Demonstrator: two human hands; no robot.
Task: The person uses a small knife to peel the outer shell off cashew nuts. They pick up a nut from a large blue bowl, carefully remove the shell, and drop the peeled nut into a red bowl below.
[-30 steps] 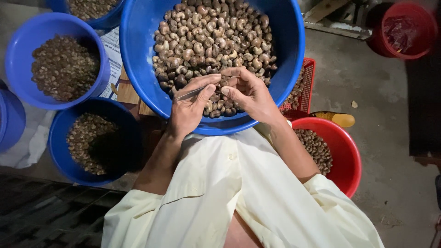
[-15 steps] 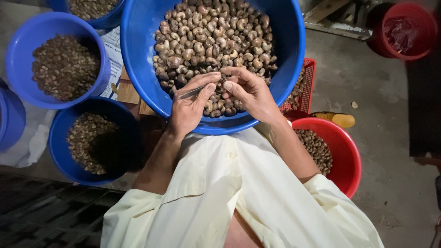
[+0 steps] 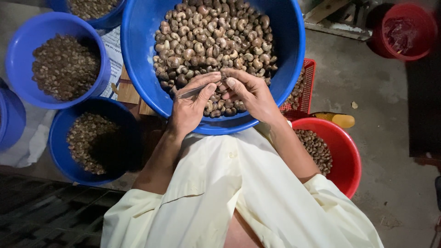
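Hands meet over the near rim of a big blue basin [image 3: 285,69] heaped with brown, curved, shelled nuts [image 3: 211,41]. My left hand [image 3: 190,108] pinches a thin metal blade [image 3: 195,91], its tip pointing right toward my other hand. My right hand [image 3: 250,94] has its grip pressed together around something small, likely one nut; my fingers hide it, so I cannot tell for sure.

Risk, as I judge it: the blade tip sits just beside my right thumb, so a slip on a hard shell could drive it into skin. A loose pinch could also drop the nut back into the heap, where it would be lost among the rest.

Left of me stand smaller blue bowls [image 3: 27,59] of darker pieces. To the right a red bowl [image 3: 347,156] holds more nuts, near enough for my elbow to knock.
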